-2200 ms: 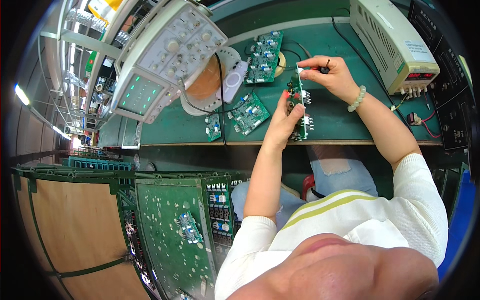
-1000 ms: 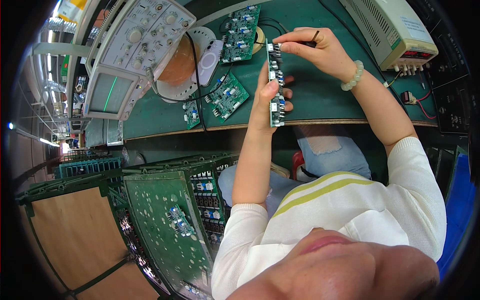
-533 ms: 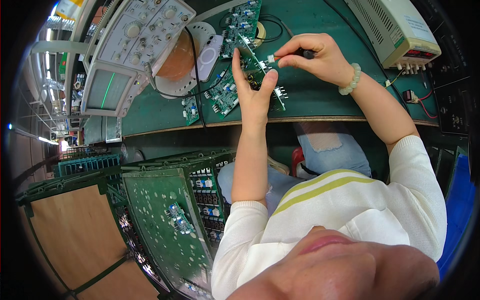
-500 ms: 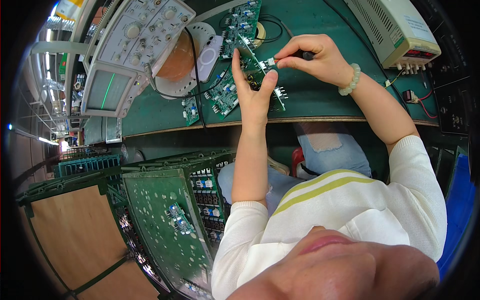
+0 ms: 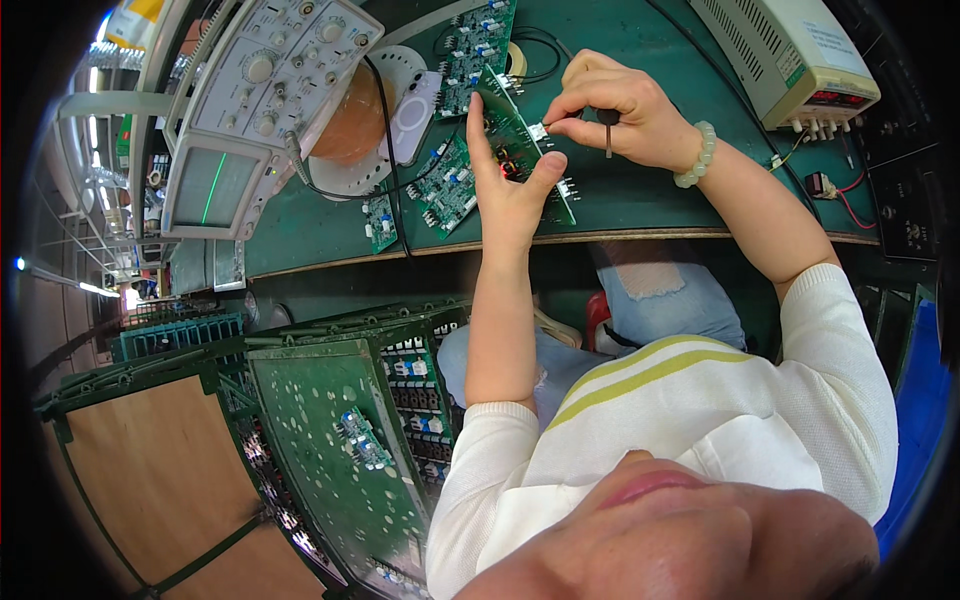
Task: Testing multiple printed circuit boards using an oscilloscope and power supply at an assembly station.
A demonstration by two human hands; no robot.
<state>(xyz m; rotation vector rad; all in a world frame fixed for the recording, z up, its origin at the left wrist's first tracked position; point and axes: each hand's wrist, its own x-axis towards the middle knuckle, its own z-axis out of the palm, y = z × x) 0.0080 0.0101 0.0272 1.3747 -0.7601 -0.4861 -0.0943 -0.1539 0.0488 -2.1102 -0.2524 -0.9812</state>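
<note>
My left hand grips a green circuit board tilted up on its edge, index finger stretched along it and thumb at its near side. A small red glow shows on the board beside that thumb. My right hand is closed, with a small tool in its fingers; the tool has a dark knob and a thin shaft pointing toward the bench's near edge. The thumb and index fingertips meet at a white connector on the board's right face. Whether they pinch it is too small to tell.
More circuit boards lie left of my hands on the green bench. An oscilloscope stands at left, by a white phone-shaped object. A power supply sits far right. Cables cross the bench. A green rack stands below left.
The tool in my right hand has swung so that its shaft points toward the near edge. My right fingers have closed in on the white connector. The red glow now shows on the board.
</note>
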